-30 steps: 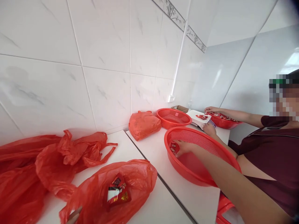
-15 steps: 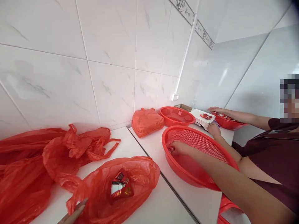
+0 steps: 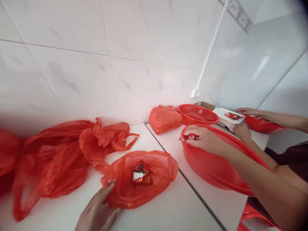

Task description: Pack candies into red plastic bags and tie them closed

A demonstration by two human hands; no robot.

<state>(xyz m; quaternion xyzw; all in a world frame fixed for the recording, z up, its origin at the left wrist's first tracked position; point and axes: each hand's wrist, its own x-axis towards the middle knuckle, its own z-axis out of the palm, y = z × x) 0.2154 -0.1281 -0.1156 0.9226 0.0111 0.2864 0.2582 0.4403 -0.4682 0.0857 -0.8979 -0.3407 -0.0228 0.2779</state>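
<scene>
An open red plastic bag (image 3: 163,189) lies on the white table, with a shiny red packet (image 3: 143,175) inside showing a white patch and gold marks. My left hand (image 3: 96,207) is at the bag's near left side, thumb and fingers apart, fingertips touching the plastic. My right hand (image 3: 203,138) is closed around several small red-wrapped pieces (image 3: 192,136), which look like candies. It is over the near left rim of a large red perforated basket (image 3: 211,166).
More red plastic bags (image 3: 64,160) lie crumpled at left. Against the wall are a filled red bag (image 3: 166,119) and another red basket (image 3: 198,120). A co-worker's hand (image 3: 242,131) is beside a white scale (image 3: 223,113) holding red packets; their other hand is at a red basket (image 3: 267,125).
My right hand has risen from inside the basket to its rim with red-wrapped pieces. More of my left hand shows beside the bag. The view has shifted left.
</scene>
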